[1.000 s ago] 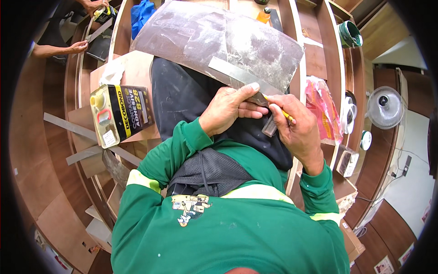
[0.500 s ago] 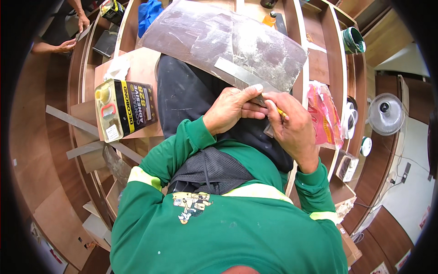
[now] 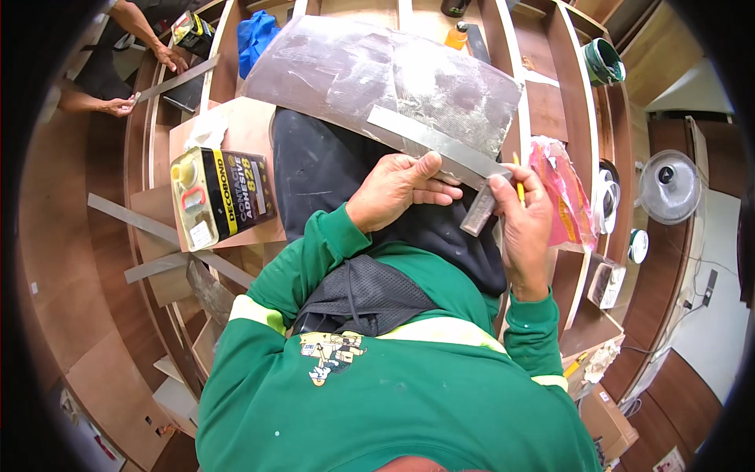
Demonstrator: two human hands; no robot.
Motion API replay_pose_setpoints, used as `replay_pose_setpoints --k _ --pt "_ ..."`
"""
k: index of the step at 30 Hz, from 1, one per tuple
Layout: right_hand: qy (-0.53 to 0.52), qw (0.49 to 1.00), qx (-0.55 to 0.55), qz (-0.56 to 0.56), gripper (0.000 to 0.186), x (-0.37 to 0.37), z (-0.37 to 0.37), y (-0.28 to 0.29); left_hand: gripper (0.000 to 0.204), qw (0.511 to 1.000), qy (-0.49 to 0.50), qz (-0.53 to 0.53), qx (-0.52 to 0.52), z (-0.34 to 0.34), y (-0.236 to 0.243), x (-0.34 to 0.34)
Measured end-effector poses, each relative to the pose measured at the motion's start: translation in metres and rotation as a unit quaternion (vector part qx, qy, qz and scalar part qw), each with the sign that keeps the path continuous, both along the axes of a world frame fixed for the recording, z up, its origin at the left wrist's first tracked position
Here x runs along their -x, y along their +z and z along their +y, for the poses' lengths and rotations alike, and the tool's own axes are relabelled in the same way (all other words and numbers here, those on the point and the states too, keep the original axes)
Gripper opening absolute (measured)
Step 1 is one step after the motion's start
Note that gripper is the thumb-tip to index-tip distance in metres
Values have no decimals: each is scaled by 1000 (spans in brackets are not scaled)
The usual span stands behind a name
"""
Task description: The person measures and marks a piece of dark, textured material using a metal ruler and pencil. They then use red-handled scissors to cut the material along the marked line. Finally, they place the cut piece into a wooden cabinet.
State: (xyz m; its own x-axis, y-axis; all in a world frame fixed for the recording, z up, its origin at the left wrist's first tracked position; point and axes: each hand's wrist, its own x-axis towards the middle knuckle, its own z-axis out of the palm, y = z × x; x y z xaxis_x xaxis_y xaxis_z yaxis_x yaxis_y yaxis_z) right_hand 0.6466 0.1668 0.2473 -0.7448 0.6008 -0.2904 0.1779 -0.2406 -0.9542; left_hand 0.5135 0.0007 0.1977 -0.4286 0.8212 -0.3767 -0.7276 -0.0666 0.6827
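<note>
A try square, with a long flat grey blade (image 3: 429,140) and a short bar (image 3: 478,211) at right angles, is held above my lap. My left hand (image 3: 401,189) is closed on the blade's near edge, thumb on top and fingers beneath. At the corner, my right hand (image 3: 525,220) pinches the square, a yellow pencil (image 3: 520,182) tucked between its fingers. Beyond the blade, a curved brown board (image 3: 330,67) smeared with pale, combed residue lies across my knees. Part of the blade overlaps the board's near edge.
To the left, an adhesive can (image 3: 224,193) stands on a plywood piece (image 3: 182,138), near loose grey strips (image 3: 134,216). Wooden frame dividers (image 3: 515,47) surround me. At right are a pink bag (image 3: 562,197), a green tub (image 3: 604,61) and a fan (image 3: 668,185). Another person's hands (image 3: 169,59) hold a grey strip.
My right hand has moved right and turned, uncovering the square's corner and short bar. My left hand stays nearly in place. The other person's strip now extends further to the right.
</note>
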Motion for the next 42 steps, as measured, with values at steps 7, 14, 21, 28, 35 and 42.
replay_pose_setpoints --k 7,14,21,28,35,42 --pt "-34 977 -13 211 18 -40 29 21 54 1000 4 17 8 -9 1 -2" --pt "-63 949 85 298 24 -40 73 45 80 997 -45 33 50 -39 2 -8" --pt "33 933 96 346 28 6 51 61 106 971 -130 108 172 -79 12 -13" --pt "220 937 7 272 25 51 -33 74 111 943 166 276 82 -139 75 -56" --pt "615 695 -280 247 43 54 -163 77 39 843 467 255 77 -171 99 -102" --pt "734 611 -229 189 31 74 -196 66 49 706 597 209 319 -266 26 -129"
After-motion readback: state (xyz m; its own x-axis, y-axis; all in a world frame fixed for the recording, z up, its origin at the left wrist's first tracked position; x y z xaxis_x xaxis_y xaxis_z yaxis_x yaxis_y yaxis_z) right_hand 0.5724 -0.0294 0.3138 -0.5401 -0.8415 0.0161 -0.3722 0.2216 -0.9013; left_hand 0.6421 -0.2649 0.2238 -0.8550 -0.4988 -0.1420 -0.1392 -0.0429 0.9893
